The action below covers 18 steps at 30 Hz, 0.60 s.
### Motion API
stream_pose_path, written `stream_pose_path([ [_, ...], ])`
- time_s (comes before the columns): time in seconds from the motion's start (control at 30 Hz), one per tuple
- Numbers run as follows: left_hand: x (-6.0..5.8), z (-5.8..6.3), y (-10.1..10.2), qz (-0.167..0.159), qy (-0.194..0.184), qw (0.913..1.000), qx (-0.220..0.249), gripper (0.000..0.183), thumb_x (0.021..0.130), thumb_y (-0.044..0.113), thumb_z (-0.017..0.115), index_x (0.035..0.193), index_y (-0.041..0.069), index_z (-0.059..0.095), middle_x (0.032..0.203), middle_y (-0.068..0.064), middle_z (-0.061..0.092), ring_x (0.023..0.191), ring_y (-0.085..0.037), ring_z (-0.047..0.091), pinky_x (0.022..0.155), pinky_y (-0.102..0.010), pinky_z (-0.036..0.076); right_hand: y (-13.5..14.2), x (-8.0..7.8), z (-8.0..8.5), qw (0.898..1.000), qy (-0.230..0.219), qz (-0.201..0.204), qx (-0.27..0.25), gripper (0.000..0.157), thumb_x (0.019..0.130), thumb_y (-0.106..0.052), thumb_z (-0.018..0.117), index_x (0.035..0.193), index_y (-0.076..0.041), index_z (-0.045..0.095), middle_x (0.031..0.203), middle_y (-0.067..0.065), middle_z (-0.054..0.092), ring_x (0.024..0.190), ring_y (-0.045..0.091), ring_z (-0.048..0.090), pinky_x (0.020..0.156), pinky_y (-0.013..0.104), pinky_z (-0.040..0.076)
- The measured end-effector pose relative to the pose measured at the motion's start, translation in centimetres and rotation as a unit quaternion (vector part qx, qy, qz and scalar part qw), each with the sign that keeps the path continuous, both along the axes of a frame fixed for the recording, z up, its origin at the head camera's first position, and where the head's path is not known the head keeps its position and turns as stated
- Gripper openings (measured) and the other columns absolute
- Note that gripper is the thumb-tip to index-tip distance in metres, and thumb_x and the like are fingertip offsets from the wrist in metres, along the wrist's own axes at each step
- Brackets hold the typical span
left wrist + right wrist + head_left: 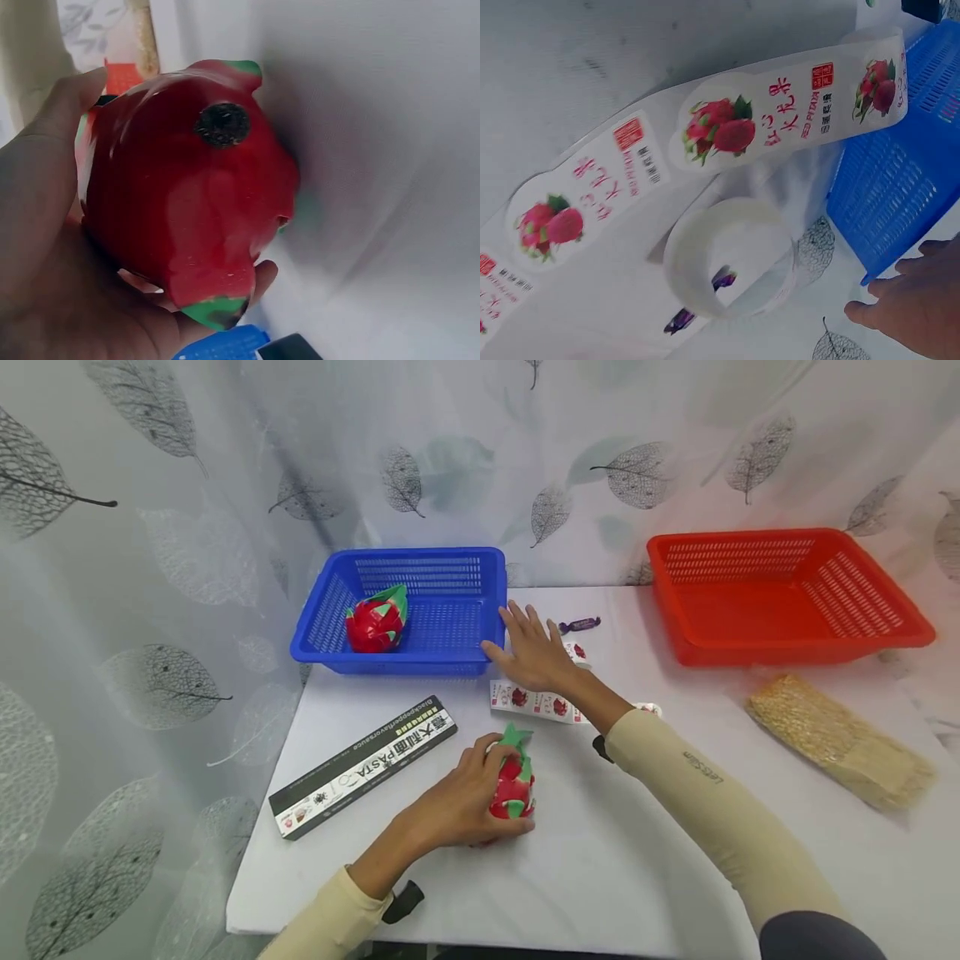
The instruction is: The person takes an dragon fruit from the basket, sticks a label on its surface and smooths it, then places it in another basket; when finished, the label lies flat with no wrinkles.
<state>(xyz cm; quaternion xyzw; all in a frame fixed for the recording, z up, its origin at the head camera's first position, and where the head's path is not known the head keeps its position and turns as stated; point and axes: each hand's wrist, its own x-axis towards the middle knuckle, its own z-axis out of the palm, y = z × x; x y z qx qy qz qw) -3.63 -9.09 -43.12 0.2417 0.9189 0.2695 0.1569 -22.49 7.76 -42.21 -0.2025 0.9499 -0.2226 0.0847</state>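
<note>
My left hand (461, 797) grips a red dragon fruit (513, 789) with green tips, low over the white table. In the left wrist view the fruit's glossy red underside (172, 187) faces the camera, a dark round spot on it. My right hand (531, 652) reaches forward with its fingers spread, fingertips right at the right rim of the blue basket (420, 665). Another dragon fruit (373, 628) lies inside that basket. Beneath the right forearm runs a strip of dragon fruit stickers (720, 131), with its pale roll (686, 262) beside it.
A black and white pasta box (363, 768) lies slanted at left. A purple wrapped candy (581, 624) sits behind the right hand. The red basket (757, 656) stands at the back right, with a bag of beige grains (832, 735) in front of it.
</note>
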Motion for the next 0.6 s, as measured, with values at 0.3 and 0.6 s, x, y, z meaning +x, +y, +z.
stream_pose_path([
  [0.3, -1.2, 1.5, -0.2, 0.037, -0.02, 0.9986, 0.031, 0.082, 0.094, 0.057, 0.075, 0.156, 0.015, 0.041, 0.167, -0.011, 0.032, 0.143, -0.028, 0.043, 0.101, -0.05, 0.059, 5.2, 1.4, 0.6, 0.999, 0.043, -0.009, -0.03, 0.067, 0.109, -0.047, 0.047, 0.164, -0.009, 0.039, 0.173, 0.014, 0.031, 0.162, 0.038, 0.021, 0.13, 0.065, 0.009],
  [0.6, -6.9, 4.6, 1.3, -0.031, 0.075, 0.9953, -0.053, 0.055, 0.108, 0.035, 0.062, 0.154, 0.009, 0.05, 0.165, -0.015, 0.041, 0.156, -0.035, 0.033, 0.126, -0.06, 0.03, 12.0, 3.8, -0.1, 0.998, 0.023, -0.045, -0.028, 0.058, 0.107, -0.037, 0.059, 0.156, -0.008, 0.05, 0.161, 0.018, 0.049, 0.149, 0.041, 0.041, 0.125, 0.065, 0.027],
])
